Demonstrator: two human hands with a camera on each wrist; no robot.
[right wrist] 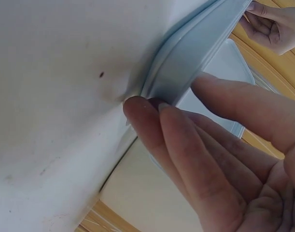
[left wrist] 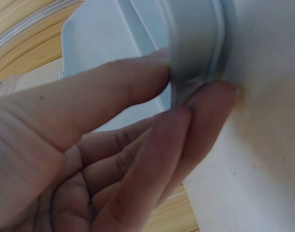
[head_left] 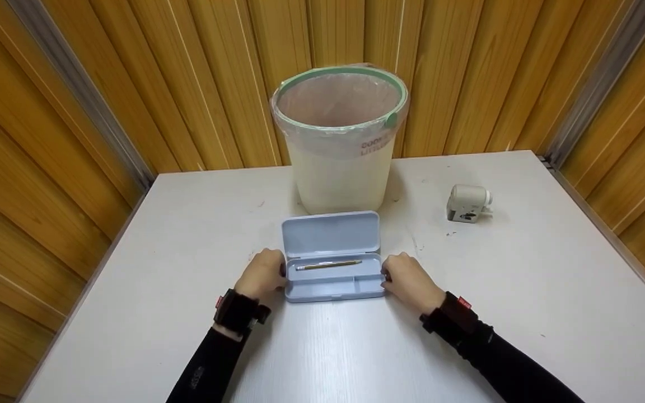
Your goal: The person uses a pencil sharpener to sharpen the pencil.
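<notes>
A light blue pencil case (head_left: 314, 290) lies on the table with its lid (head_left: 331, 235) raised at the back. Inside, a single pencil (head_left: 329, 265) rests in the long rear part, and a small divider splits the front part. My left hand (head_left: 262, 273) grips the case's left end; in the left wrist view the thumb (left wrist: 133, 79) lies over the rim and the fingertips reach under the bottom edge. At the opposite end my right hand (head_left: 412, 281) pinches the case the same way, its fingertips (right wrist: 140, 108) low by the tabletop.
Behind the case stands a tall pale bin (head_left: 339, 179) with a green rim and a clear plastic liner. A small beige device (head_left: 468, 202) with a white knob sits at the right rear of the white table (head_left: 188, 224). Wood-patterned walls (head_left: 216, 84) enclose the back and sides.
</notes>
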